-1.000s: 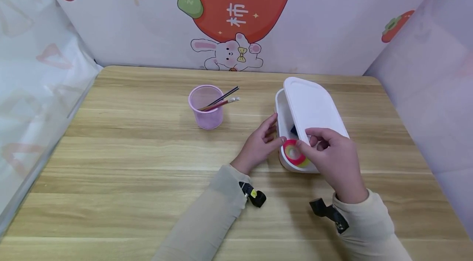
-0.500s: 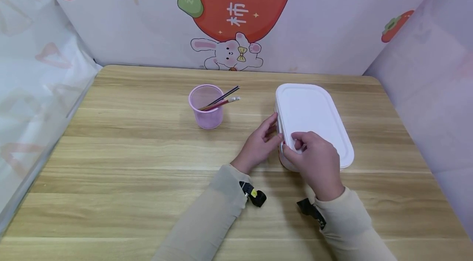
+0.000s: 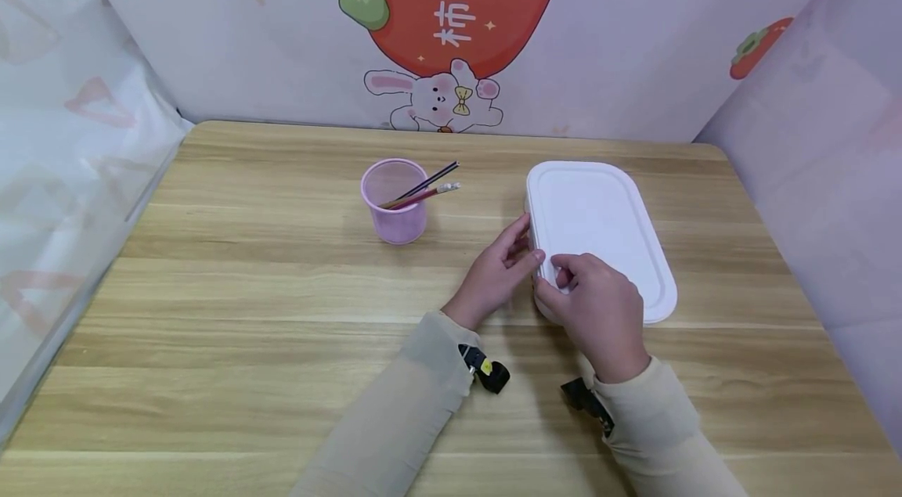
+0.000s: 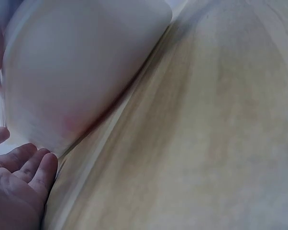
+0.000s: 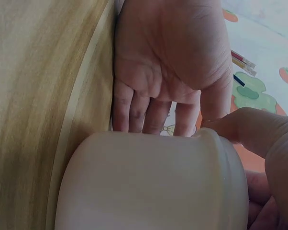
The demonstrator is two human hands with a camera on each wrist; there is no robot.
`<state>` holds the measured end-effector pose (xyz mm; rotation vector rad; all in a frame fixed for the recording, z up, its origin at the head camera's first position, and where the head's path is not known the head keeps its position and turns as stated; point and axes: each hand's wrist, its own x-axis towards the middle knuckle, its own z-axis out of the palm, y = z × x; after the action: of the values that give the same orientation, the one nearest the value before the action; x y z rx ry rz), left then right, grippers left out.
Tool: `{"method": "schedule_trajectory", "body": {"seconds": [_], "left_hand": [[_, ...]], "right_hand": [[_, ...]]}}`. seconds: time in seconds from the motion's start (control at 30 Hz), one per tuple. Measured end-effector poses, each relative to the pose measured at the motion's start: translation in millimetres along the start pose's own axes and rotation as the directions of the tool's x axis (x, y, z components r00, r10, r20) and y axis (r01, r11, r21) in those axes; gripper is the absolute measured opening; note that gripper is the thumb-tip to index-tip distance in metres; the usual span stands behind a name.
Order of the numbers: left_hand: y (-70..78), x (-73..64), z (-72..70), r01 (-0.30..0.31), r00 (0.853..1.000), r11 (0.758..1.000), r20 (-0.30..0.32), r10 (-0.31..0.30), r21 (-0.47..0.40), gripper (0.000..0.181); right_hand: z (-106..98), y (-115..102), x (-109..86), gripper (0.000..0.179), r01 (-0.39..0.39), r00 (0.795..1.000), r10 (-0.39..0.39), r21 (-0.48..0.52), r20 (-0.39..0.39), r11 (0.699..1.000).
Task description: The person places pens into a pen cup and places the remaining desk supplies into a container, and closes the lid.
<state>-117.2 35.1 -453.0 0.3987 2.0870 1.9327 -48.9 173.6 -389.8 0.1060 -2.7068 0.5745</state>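
A white lidded plastic box (image 5: pixel 134 182) stands on the right half of the wooden table, its white lid (image 3: pixel 599 207) lying flat across the top. My left hand (image 3: pixel 489 278) rests against the box's left side, fingers extended along the wall and thumb at the lid's edge. On the near left part of the lid, my right hand (image 3: pixel 599 313) pinches the rim, thumb at the edge and fingers bent over the top. In the left wrist view a faint pink patch shows through the box wall; the contents are otherwise hidden.
A translucent purple cup (image 3: pixel 398 227) stands left of the box, with several thin pencils (image 3: pixel 440 189) leaning out to the right. Behind the table (image 3: pixel 247 372) hangs a white cloth (image 3: pixel 620 51) printed with fruit and a rabbit.
The lid, tilted a second ago with a pink and yellow ring visible inside, has come down over the box. My right hand moved left with it; my left hand stayed at the box's side.
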Motion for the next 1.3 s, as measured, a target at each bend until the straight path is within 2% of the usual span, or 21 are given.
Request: {"method": "schedule_trajectory", "body": {"seconds": [0.3, 0.53, 0.67, 1.1, 1.3], "left_hand": [[-0.3, 0.5, 0.2, 0.017, 1.000, 1.000, -0.002, -0.017, -0.017, 0.064], [5.0, -1.2, -1.1, -0.008, 1.000, 1.000, 0.010, 0.009, -0.030, 0.062], [-0.1, 0.6, -0.8, -0.014, 1.000, 1.000, 0.006, 0.014, -0.027, 0.062], [-0.7, 1.0, 1.9, -0.025, 1.000, 1.000, 0.012, 0.025, -0.006, 0.063], [0.5, -0.4, -0.1, -0.018, 1.000, 1.000, 0.009, 0.018, -0.014, 0.063]], "right_hand": [[2, -2, 1.1, 0.011, -0.003, 0.999, 0.001, 0.046, 0.044, 0.999], [7, 4, -0.8, 0.014, 0.053, 0.999, -0.053, 0.088, -0.006, 0.995], [9, 8, -1.5, 0.016, 0.087, 0.996, -0.085, 0.085, -0.028, 0.993], [13, 20, -3.9, 0.016, 0.155, 0.984, -0.142, 0.131, -0.105, 0.979], [11, 22, -3.1, 0.016, 0.125, 0.989, -0.104, 0.221, -0.102, 0.967]]}}
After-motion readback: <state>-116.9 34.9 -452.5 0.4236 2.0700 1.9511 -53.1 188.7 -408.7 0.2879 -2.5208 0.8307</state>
